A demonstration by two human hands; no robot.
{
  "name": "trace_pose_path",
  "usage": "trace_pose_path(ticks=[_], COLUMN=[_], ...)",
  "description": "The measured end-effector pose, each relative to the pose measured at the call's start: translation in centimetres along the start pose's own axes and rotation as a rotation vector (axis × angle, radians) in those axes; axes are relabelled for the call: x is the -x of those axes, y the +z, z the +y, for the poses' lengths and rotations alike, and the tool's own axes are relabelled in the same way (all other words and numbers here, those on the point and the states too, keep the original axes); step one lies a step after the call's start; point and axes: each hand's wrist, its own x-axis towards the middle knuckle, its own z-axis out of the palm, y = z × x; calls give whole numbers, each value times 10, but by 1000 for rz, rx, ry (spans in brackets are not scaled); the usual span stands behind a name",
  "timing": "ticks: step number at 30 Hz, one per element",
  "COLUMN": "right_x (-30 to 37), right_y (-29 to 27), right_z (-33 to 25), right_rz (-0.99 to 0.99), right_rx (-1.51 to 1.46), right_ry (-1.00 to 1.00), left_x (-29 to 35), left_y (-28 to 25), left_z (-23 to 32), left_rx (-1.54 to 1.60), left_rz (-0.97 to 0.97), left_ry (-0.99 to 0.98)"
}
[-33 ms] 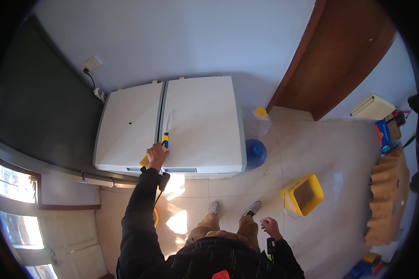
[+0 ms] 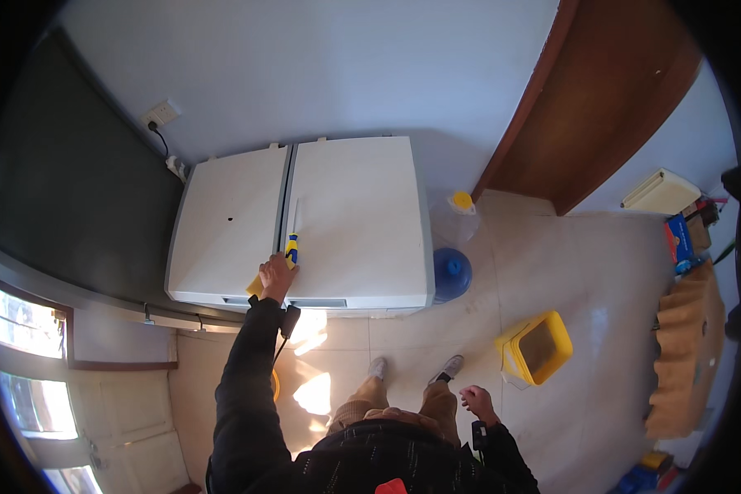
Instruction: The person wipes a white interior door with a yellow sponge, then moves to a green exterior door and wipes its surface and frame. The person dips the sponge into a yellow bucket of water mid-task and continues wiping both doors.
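Observation:
On the white freezer's (image 2: 358,218) top, my left hand (image 2: 277,278) is closed round the lower part of a screwdriver (image 2: 292,245) with a yellow and blue handle. The thin shaft points away from me and lies along the right lid, near the gap between the two lids. From under the hand's left side sticks out a yellow piece (image 2: 255,286) that I cannot make out, partly covered by the palm. My right hand (image 2: 477,403) hangs low at my right side with its fingers curled and nothing seen in them.
Right of the freezer stand a clear bottle with a yellow cap (image 2: 463,200) and a blue water jug (image 2: 452,274). A yellow bucket (image 2: 561,336) is on the tiled floor. A dark panel (image 2: 74,181) borders the freezer's left; a brown door (image 2: 601,90) is at the far right.

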Motion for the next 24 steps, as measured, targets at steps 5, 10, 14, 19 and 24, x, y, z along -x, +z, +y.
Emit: trace_pose_path(ticks=[5,10,14,19,24], right_x=[-42,-91,-118,-123,-113], right_y=[-46,-122,-178,-210,-210], right_z=[-1,-14,-49,-146,-229], right_rz=[-86,-36,-54,-419,-638], right_rx=[89,121,84,-233,-603], right_ry=[-116,-139,-382,-212,-230], left_x=[11,83,156,199,187], left_y=[-10,-35,-47,-56,-51], left_z=[32,124,239,357,431], left_rx=[269,1133,1242,1201,1153], left_rz=[-17,-145,-330,-605,-718], left_ry=[-195,-253,-167,-103,27])
